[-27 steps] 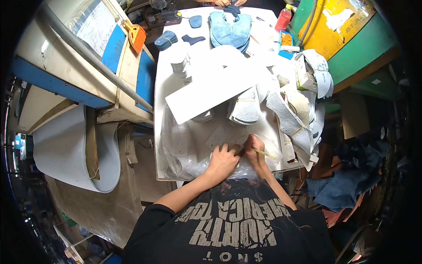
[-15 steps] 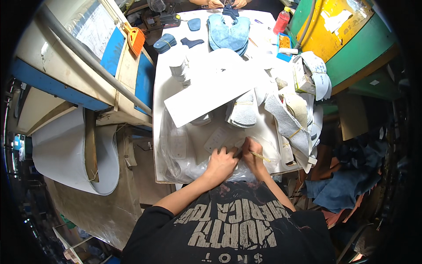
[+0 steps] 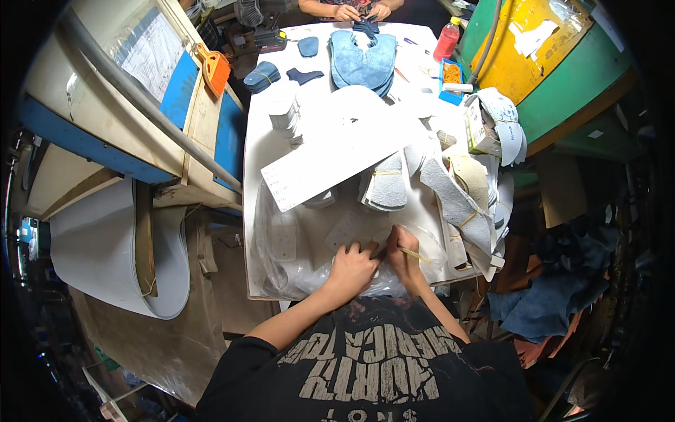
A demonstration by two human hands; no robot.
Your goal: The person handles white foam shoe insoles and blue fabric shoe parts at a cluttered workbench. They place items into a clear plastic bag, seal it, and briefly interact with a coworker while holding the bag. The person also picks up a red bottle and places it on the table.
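At the near edge of the white table (image 3: 254, 232), my left hand (image 3: 354, 269) rests palm down on clear plastic sheeting (image 3: 309, 278), its fingers bent and apart. What lies beneath those fingers is mostly hidden. Just to its right, my right hand (image 3: 403, 259) is closed around a thin yellowish pen (image 3: 415, 254), the tip hidden by the fingers. Pale rounded flat pieces lie under the plastic; one piece (image 3: 283, 243) is to the left of my hands. Beyond them stands a tied stack of grey felt-like pieces (image 3: 386, 184), beside a long white board (image 3: 309, 172).
Tied bundles of grey pieces (image 3: 457, 190) crowd the table's right side. Farther back are blue suede-like pieces (image 3: 362, 63), a red-filled bottle (image 3: 446, 41) and a blue tray (image 3: 451, 74). A co-worker's hands (image 3: 362, 13) handle dark pieces at the far edge.
The whole view has shifted slightly, showing more of the co-worker's hands at the far edge. My two hands keep nearly the same place and grip.
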